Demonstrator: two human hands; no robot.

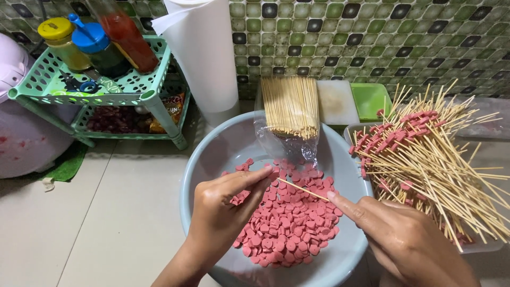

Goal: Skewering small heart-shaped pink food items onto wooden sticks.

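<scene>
A light blue basin (pixel 223 149) holds a heap of pink sausage slices (pixel 289 223). My left hand (pixel 223 207) hovers over the heap and pinches one slice at its fingertips. My right hand (pixel 404 234) holds a thin bamboo skewer (pixel 303 190) whose point meets that slice. A clear bag of bare skewers (pixel 291 109) leans on the basin's far rim. To the right, a tray (pixel 481 247) carries a pile of skewers with pink slices threaded on them (pixel 425 154).
A green plastic rack (pixel 154 95) at the back left holds sauce bottles and jars, scissors and snack packets. A white roll (pixel 204 53) stands against the tiled wall. A green container (pixel 370 99) sits behind the basin. A pink appliance (pixel 21 122) is far left.
</scene>
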